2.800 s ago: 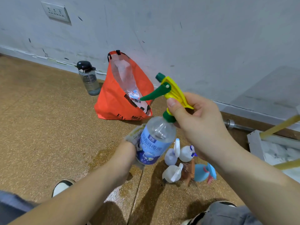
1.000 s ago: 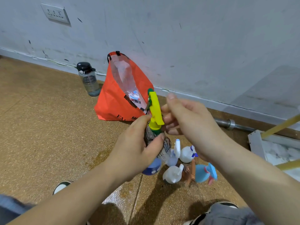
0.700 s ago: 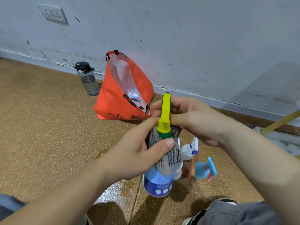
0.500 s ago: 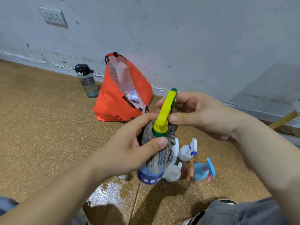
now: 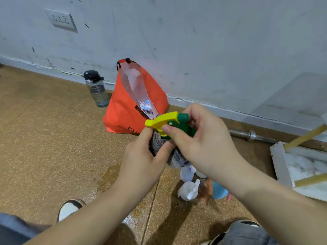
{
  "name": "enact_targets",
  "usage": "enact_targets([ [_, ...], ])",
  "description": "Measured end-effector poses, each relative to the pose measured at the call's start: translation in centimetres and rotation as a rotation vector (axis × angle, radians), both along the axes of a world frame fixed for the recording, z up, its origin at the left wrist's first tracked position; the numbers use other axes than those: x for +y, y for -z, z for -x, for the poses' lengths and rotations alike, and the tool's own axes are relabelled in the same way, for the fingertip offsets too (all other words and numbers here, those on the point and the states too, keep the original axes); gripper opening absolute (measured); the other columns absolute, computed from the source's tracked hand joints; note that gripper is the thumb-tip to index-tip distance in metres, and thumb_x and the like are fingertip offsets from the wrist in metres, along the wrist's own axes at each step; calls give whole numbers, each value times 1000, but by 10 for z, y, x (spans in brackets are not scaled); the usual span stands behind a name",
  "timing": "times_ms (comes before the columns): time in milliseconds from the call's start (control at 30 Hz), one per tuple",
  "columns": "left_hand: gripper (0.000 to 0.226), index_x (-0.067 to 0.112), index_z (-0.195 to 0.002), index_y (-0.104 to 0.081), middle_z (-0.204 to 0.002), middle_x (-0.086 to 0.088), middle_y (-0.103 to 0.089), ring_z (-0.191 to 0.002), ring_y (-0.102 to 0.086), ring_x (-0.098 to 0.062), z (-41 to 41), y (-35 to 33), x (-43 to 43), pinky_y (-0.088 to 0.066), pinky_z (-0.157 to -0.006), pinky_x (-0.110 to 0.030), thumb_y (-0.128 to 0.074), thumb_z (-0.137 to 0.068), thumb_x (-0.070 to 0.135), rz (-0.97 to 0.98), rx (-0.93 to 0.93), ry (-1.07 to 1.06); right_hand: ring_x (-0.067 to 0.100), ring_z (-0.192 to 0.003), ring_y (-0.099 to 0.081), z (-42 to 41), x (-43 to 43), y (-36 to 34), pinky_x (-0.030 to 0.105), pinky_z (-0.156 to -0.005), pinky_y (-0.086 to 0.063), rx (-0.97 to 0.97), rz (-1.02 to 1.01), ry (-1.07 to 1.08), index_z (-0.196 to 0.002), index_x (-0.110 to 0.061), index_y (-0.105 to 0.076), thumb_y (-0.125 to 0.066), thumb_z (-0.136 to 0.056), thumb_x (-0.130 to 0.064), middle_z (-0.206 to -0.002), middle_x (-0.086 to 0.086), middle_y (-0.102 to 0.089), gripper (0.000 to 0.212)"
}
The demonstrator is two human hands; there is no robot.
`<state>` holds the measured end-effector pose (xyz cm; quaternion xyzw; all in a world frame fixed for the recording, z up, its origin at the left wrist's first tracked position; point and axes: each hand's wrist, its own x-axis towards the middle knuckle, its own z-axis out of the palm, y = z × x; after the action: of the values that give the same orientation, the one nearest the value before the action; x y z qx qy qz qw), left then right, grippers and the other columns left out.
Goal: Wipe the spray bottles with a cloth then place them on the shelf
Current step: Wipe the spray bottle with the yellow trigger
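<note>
The left grip (image 5: pixel 141 165) clutches a striped cloth (image 5: pixel 157 144) round the green-and-yellow spray bottle (image 5: pixel 164 120), whose trigger head the right grip (image 5: pixel 203 147) pinches, so wiping is unfinished, with other spray bottles (image 5: pixel 188 190) waiting on the floor (image 5: pixel 53 138), none visibly shelved.

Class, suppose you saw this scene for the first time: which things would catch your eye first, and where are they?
The spray bottle with its yellow and green head stands out in the middle, the right hand pinching the head while the left hand wraps a striped cloth round its neck. Behind it, a bright orange bag sits by the wall, with a water bottle to its left.
</note>
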<state>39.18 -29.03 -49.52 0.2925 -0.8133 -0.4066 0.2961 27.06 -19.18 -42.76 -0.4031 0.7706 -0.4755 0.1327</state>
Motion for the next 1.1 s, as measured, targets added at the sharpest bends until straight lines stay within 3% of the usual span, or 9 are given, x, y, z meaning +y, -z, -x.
enact_targets([
  [100, 30, 33, -120, -53, -94, 19, -67, -87, -64, -1, 6, 1, 10, -47, -71, -19, -62, -93, 42, -78, -12, 74, 13, -59, -52, 1, -3, 0, 23, -52, -38, 67, -16, 75, -80, -17, -55, -80, -86, -39, -64, 1, -60, 34],
  [200, 95, 31, -166, -3, -168, 14, -29, -151, -31, 1, 4, 7, 22, -31, -118, -18, -60, -92, 50, -185, -111, 223, 2, -60, -56, 10, -7, -1, 14, -56, -40, -40, 1, 131, -81, -20, -60, -80, -88, -34, -67, -8, -61, 25],
  [267, 91, 32, -165, -6, -164, 22, -30, -145, -32, 10, 0, 4, 21, -29, -112, -7, -60, -94, 52, -115, -139, 241, -1, -62, -59, 15, -7, 0, 13, -59, -45, -97, 10, 120, -86, -20, -64, -79, -89, -31, -68, -10, -63, 20],
  [400, 36, 25, -125, -59, -112, 12, -74, -104, -69, -8, 1, 0, -11, -56, -87, -33, -70, -94, 39, -356, 69, 316, 21, -85, -73, 16, -4, -4, 48, -82, -60, -223, 96, -56, -96, -23, -66, -78, -91, -25, -89, 4, -74, 12],
  [600, 37, 16, -129, -62, -121, -2, -75, -116, -71, -19, 3, -10, -13, -57, -94, -30, -72, -94, 27, -578, 191, 408, 17, -89, -74, 8, -3, -11, 42, -82, -61, -307, 176, -87, -101, -15, -65, -72, -97, -17, -93, 3, -75, 9],
  [800, 48, 29, -136, -46, -118, 9, -66, -109, -65, -17, -1, 7, 42, -52, -88, -36, -69, -97, 16, -244, 155, -89, -2, -70, -57, -36, -1, 8, 13, -65, -40, -77, 123, 33, -89, -28, -51, -74, -93, -23, -75, -22, -61, 24],
  [933, 39, 24, -134, -54, -101, 8, -74, -82, -72, -3, 2, -4, 24, -58, -68, -28, -67, -100, 10, -531, 189, 77, 5, -73, -64, -19, -5, 4, 25, -68, -53, -218, 188, 50, -90, -19, -58, -74, -94, -17, -80, -5, -68, 17],
  [1000, 40, 14, -135, -58, -111, 0, -77, -94, -75, -8, 6, -18, -1, -60, -78, -25, -66, -98, 2, -745, 143, 312, 11, -76, -69, -5, -5, -2, 30, -70, -57, -276, 203, 56, -92, -18, -61, -74, -95, -16, -83, 3, -71, 13],
  [1100, 51, 12, -143, -56, -141, -16, -65, -132, -60, -35, 0, -18, -33, -46, -114, -52, -65, -93, 4, -1057, 125, 537, 15, -85, -73, 3, -5, -3, 36, -80, -61, -286, 193, 38, -99, -18, -65, -72, -96, -18, -91, 1, -74, 8],
])
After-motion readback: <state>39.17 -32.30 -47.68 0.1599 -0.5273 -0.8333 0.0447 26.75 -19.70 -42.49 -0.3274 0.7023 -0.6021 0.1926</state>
